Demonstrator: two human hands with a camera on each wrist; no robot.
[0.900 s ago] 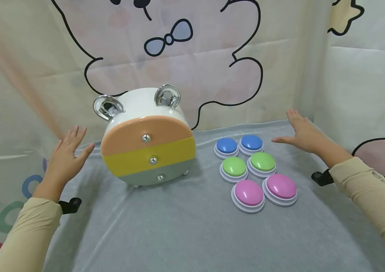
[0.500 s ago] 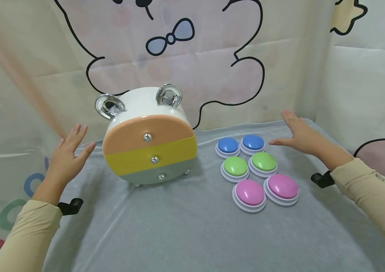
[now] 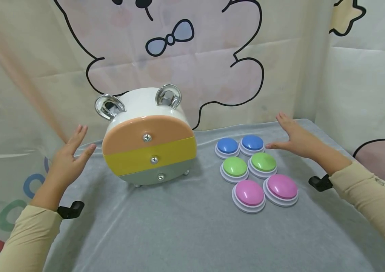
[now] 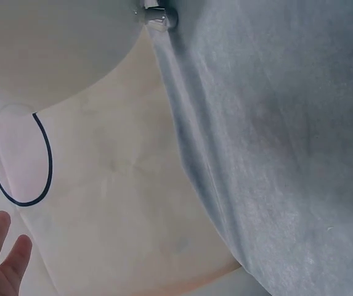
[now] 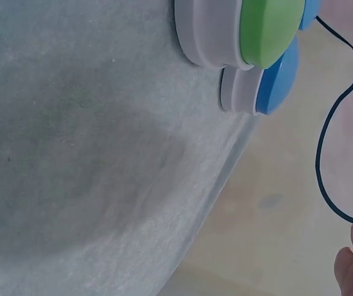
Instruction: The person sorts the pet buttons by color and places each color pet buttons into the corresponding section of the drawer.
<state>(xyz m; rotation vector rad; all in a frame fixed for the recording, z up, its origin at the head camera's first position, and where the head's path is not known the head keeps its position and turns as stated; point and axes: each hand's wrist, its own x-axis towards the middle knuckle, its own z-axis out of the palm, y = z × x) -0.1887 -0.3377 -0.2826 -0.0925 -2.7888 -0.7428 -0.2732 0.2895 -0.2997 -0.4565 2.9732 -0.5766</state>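
In the head view my left hand (image 3: 64, 164) is raised to the left of a small drum-shaped cabinet, fingers extended and holding nothing. That cabinet (image 3: 150, 151) has an orange, a yellow and a grey-green drawer front, each with a silver knob, and two chrome ear shapes on its white top. My right hand (image 3: 299, 139) hovers with straight fingers, its thumb near the blue and green push buttons. Two blue buttons (image 3: 227, 146), two green buttons (image 3: 263, 162) and two pink buttons (image 3: 248, 193) stand in pairs on white bases. Neither hand appears to touch anything.
A grey cloth (image 3: 179, 230) covers the table. Behind it hangs a printed curtain (image 3: 281, 75) with cartoon outlines, and more printed sheet encloses the left and right sides. Black wrist mounts (image 3: 71, 210) sit at both sleeves.
My right hand has drifted slightly left, toward the buttons. The left hand has turned a little, its fingers now overlapping more in view. The cabinet and buttons stay in place.
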